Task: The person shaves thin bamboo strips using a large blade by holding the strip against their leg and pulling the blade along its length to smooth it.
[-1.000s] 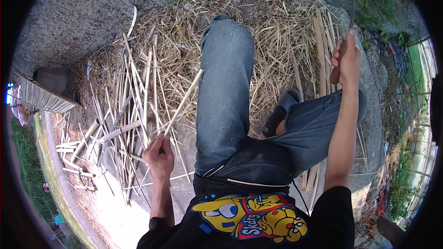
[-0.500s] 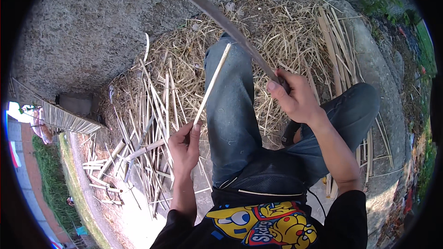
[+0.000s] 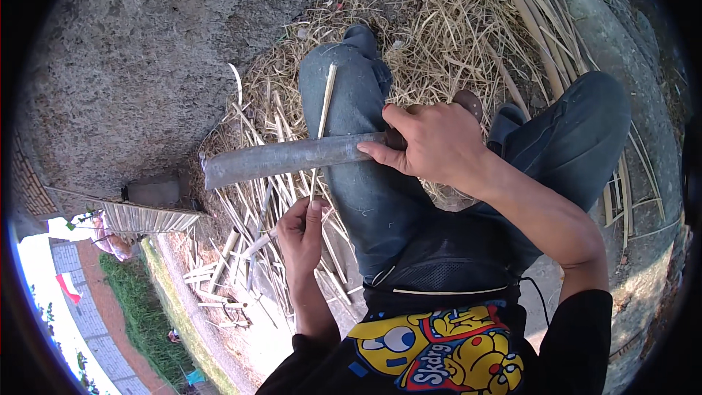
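My right hand is closed round the dark handle of a machete, whose broad grey blade points left and lies flat across a thin pale bamboo strip. Pinched at its lower end by my left hand, the strip runs up over the thigh of my jeans-clad left leg. The blade hides the strip's middle. Its far tip stands free above the knee.
Split bamboo pieces lie scattered on the ground at the left. Curly shavings cover the ground ahead. Long strips lean at the far right beside a concrete edge. A rough grey wall stands at the upper left.
The machete has swung from pointing up and away to lying across the bamboo strip. My right hand has turned over and shifted left. My left hand keeps its hold; the head view has shifted.
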`<state>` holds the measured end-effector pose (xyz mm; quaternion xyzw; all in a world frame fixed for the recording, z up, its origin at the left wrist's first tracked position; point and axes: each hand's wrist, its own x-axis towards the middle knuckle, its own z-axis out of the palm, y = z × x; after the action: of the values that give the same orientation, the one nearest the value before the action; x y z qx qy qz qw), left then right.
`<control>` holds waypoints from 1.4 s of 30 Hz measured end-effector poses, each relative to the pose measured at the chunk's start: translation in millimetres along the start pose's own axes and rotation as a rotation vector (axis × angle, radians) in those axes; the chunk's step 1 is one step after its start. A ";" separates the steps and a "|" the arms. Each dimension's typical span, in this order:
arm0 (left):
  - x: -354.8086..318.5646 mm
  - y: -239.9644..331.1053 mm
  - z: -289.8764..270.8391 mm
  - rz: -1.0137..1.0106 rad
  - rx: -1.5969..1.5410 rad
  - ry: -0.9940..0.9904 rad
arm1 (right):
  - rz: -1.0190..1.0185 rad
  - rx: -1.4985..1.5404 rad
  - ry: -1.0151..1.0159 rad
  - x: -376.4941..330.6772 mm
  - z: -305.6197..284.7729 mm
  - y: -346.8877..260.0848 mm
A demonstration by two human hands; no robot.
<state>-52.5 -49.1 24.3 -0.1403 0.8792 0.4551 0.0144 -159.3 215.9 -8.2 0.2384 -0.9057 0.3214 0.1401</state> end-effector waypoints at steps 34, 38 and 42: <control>-18.9 1.1 18.5 0.020 -0.030 0.088 | -0.031 -0.110 0.112 4.6 2.0 -0.5; -38.1 -22.7 3.6 -0.018 0.072 0.049 | 0.162 -0.122 0.207 25.5 -18.3 31.4; -69.0 -69.7 -7.9 -0.086 0.004 0.077 | 0.526 -0.016 0.352 33.5 -60.2 104.3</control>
<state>32.7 -77.5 -16.1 -0.1953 0.8732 0.4466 0.0001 -236.1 314.5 -2.9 -0.0645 -0.9007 0.3757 0.2085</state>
